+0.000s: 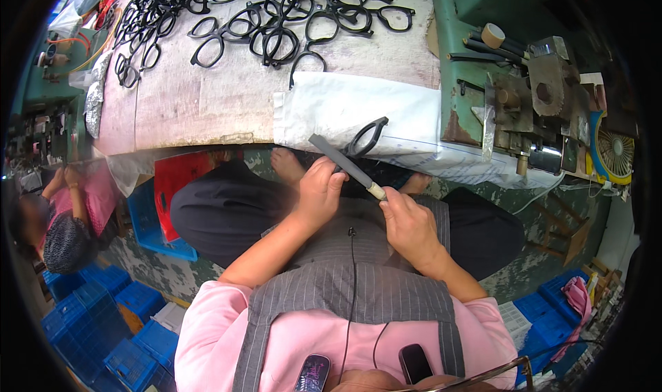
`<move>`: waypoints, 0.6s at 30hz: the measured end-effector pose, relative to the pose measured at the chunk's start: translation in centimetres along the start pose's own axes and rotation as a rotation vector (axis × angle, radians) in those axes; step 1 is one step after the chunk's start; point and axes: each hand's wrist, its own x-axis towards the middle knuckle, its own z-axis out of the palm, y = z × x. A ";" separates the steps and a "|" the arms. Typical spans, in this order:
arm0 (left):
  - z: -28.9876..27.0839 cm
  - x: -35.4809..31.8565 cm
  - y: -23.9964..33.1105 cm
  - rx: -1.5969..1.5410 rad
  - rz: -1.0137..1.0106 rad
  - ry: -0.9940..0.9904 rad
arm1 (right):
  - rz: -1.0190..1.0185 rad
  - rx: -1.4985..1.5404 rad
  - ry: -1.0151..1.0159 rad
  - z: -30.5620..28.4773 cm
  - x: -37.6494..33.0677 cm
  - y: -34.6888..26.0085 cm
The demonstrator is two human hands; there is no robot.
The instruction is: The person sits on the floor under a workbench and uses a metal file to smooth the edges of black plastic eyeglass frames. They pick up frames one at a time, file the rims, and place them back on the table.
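Note:
My right hand (414,228) is closed around the pale handle of a flat dark grey file (343,161). The file slants up and to the left, its blade passing over the fingertips of my left hand (318,193). Those left fingers are pinched on a black eyeglass frame (376,131), of which one rim shows beyond the blade. The rest of that frame is hidden behind the file and fingers. Both hands are over my lap, just short of the table's front edge.
Many black eyeglass frames (279,45) lie heaped at the table's back. A white sheet (358,102) drapes over its front edge. Metal clamping gear (548,88) and a small fan (614,151) stand right. Blue crates (89,323) sit lower left; another person (69,219) works far left.

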 end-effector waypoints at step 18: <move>0.1 0.4 -0.7 0.078 0.130 0.040 | 0.035 -0.075 -0.023 0.8 2.9 -0.7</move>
